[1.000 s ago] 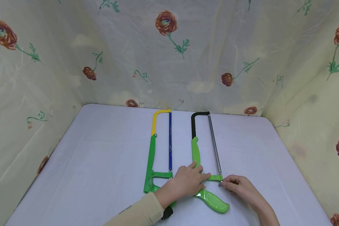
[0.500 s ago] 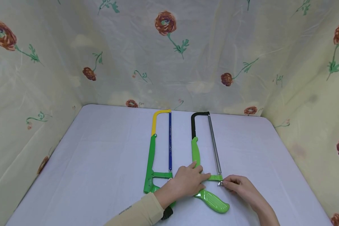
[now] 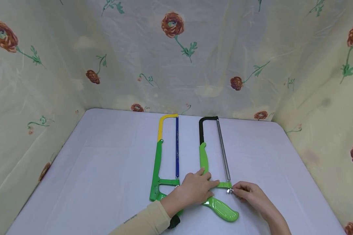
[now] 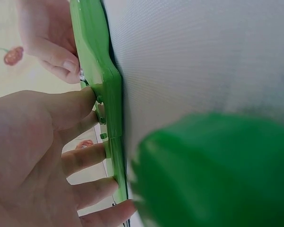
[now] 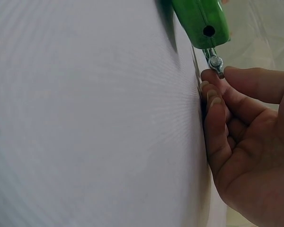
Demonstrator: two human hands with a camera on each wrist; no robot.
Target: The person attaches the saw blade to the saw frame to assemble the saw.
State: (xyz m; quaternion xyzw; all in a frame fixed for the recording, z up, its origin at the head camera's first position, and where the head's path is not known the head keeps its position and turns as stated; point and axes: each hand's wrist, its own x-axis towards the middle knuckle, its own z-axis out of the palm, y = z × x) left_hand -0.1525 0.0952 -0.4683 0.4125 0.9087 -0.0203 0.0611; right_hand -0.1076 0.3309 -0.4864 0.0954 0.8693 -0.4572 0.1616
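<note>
Two hacksaws lie side by side on the table. On the right one, the light green hacksaw (image 3: 204, 155) with a black front bow and grey blade, my left hand (image 3: 194, 188) rests with fingers spread, pressing its frame down. The left wrist view shows those fingertips touching along the green frame (image 4: 97, 52). At the lower end of the grey blade sits a small metal wing nut (image 3: 229, 190). My right hand (image 3: 250, 195) pinches it by one wing between thumb and forefinger. Up close, the wing nut (image 5: 215, 61) stands just beyond the green handle end (image 5: 203, 23).
To the left lies the other hacksaw (image 3: 157, 163), dark green with a yellow bow and blue blade; my left forearm crosses its handle. The white tabletop (image 3: 111, 156) is bordered by a flowered cloth (image 3: 206, 78) at the back and sides.
The wing nut has turned in my right fingers, its wings now showing at a different angle. My left hand and both saws have stayed where they were.
</note>
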